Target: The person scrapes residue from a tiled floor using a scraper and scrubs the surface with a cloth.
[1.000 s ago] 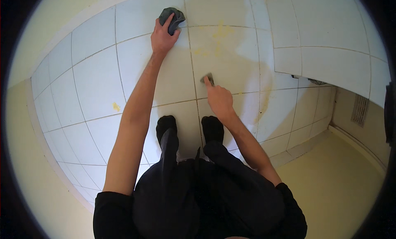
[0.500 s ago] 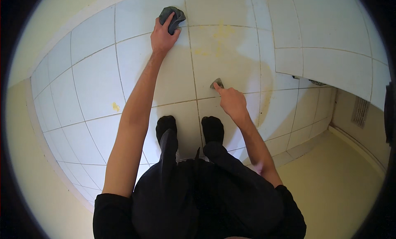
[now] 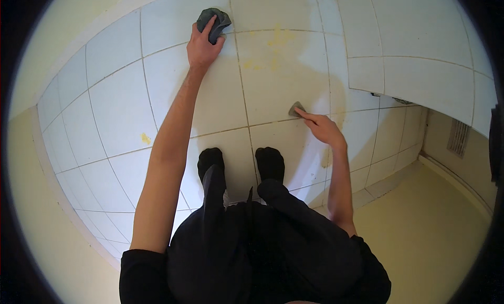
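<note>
My left hand is closed on a bunched dark grey cloth, pressed against the white tiles beyond my feet. The index finger lies stretched along the cloth. Lower and to the right, my right hand grips a small grey scraper; its index finger points along the scraper toward its flat, widening end. That end rests by a grout line, and the handle is hidden in my fingers. Yellow smears mark the tiles between the two hands, off to the far side.
The tiled floor spreads around my black-socked feet. Another yellow patch lies to the left. A tiled raised block juts in at the right, above a wall with a vent grille. Pale walls border the floor.
My right hand has moved to the right with the scraper, and its forearm stands more upright. My left hand and the cloth stay at about the same spot.
</note>
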Available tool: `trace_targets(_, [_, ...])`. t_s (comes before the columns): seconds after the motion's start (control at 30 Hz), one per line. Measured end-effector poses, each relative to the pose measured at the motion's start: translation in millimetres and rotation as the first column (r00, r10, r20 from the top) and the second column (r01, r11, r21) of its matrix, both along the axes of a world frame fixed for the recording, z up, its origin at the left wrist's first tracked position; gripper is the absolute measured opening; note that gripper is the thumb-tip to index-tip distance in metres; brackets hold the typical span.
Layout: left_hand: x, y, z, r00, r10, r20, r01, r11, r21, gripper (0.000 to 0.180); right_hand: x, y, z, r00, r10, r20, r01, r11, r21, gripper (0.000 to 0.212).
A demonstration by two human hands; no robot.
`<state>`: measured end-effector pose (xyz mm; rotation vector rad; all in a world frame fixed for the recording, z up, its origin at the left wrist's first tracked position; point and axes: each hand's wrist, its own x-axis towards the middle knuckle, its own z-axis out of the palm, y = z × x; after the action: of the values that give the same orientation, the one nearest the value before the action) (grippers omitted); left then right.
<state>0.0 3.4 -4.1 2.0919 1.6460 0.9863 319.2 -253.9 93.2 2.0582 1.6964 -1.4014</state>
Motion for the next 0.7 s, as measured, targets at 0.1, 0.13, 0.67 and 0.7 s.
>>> trace_targets(0.1, [-0.5, -1.7, 1.2, 1.0, 0.007, 0.01, -0.007, 1.0, -0.02, 0.061, 10.9, -24.9, -5.5, 0.991, -0.131, 0.02, 0.122, 0.964, 0.235, 0.039])
trace_targets(0.13, [-0.5, -1.9, 1.5, 1.0, 0.004, 0.009, -0.004, 1.0, -0.007, 0.061, 12.6, -30.3, -6.5, 0.966, -0.255, 0.039, 0.242, 0.949, 0.203, 0.036])
trace_targets(0.67, [3.8, -2.7, 6.4, 1.0, 0.016, 0.013, -0.016, 1.0, -0.01, 0.059, -41.3, -17.1, -26.1, 0.938, -0.201, 0.282, 0.223, 0.974, -0.048, 0.059])
trace_targets(0.7, [3.4, -3.5, 5.9, 1.0, 0.013, 0.009, -0.012, 1.0, -0.009, 0.059, -37.2, -16.7, -21.1, 0.938, -0.205, 0.278, 0.227, 0.973, -0.048, 0.059])
